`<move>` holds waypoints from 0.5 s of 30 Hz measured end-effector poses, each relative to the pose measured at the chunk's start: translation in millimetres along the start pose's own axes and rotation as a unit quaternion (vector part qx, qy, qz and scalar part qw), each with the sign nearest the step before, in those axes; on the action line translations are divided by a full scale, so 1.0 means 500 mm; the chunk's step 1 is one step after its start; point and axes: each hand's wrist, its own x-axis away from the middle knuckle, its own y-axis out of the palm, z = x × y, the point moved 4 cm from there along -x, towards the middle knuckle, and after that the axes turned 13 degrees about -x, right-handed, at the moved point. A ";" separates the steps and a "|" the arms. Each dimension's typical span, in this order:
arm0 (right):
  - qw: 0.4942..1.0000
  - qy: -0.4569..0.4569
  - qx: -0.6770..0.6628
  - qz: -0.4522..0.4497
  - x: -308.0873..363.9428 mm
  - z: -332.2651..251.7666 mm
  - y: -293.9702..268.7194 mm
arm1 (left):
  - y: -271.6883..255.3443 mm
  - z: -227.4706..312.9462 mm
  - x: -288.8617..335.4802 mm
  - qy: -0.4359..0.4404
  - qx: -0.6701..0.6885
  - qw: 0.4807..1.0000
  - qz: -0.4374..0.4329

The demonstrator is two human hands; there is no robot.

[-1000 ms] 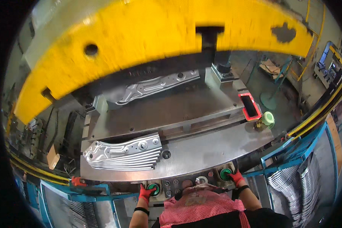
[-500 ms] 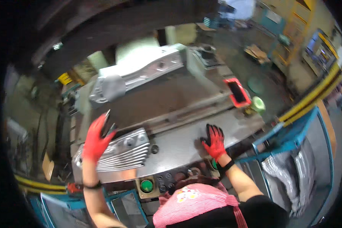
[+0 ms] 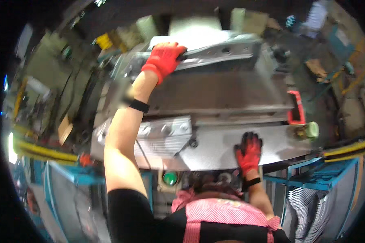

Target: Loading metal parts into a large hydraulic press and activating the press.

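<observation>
My left hand (image 3: pixel 165 58), in a red glove with black fingertips, reaches to the far side of the work surface. Its fingers curl over the left part of a long, shiny formed metal panel (image 3: pixel 227 52), which lies across the far side of the brown metal block (image 3: pixel 223 91). The fingertips are partly hidden, so how firmly they grip is unclear. My right hand (image 3: pixel 249 153), gloved alike, lies on the bare metal ledge (image 3: pixel 213 150) with fingers apart, holding nothing. Left of it rests a stack of similar panels (image 3: pixel 166 141), partly behind my left forearm.
A red-framed dark rectangular object (image 3: pixel 297 107) and a pale green cup-like item (image 3: pixel 313 129) sit at the right end. A green button (image 3: pixel 170 178) is below the ledge. Blue-framed racks stand either side; the right one holds nested metal parts (image 3: pixel 302 202). Yellow rails (image 3: pixel 348 150) flank the area.
My left hand has moved forward from above the stacked panels to the far metal panel. My right hand stays on the ledge. The whole view has turned and shifted.
</observation>
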 end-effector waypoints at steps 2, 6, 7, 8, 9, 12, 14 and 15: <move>1.000 0.009 0.020 -0.002 0.001 0.007 -0.007 | -0.077 0.010 0.050 -0.002 0.029 0.999 -0.023; 0.997 0.039 0.056 -0.037 0.004 -0.001 0.016 | -0.127 -0.064 0.250 0.023 0.146 0.985 -0.093; 0.996 0.034 0.071 -0.032 0.005 0.003 0.024 | -0.131 -0.074 0.292 0.017 0.141 0.981 -0.133; 0.995 0.031 0.086 -0.026 0.006 0.005 0.027 | -0.132 -0.078 0.328 0.013 0.137 0.975 -0.174; 0.996 0.027 0.075 -0.039 0.005 0.002 0.027 | -0.130 -0.083 0.369 0.005 0.107 0.976 -0.191; 0.993 0.041 0.101 -0.049 0.000 0.003 0.031 | -0.107 -0.081 0.435 -0.023 0.072 0.968 -0.240; 0.995 0.023 0.096 -0.023 0.001 0.009 0.032 | -0.077 -0.085 0.458 -0.012 0.058 0.962 -0.267; 0.995 0.021 0.096 -0.017 0.004 0.012 0.036 | -0.060 -0.086 0.470 -0.019 0.066 0.960 -0.271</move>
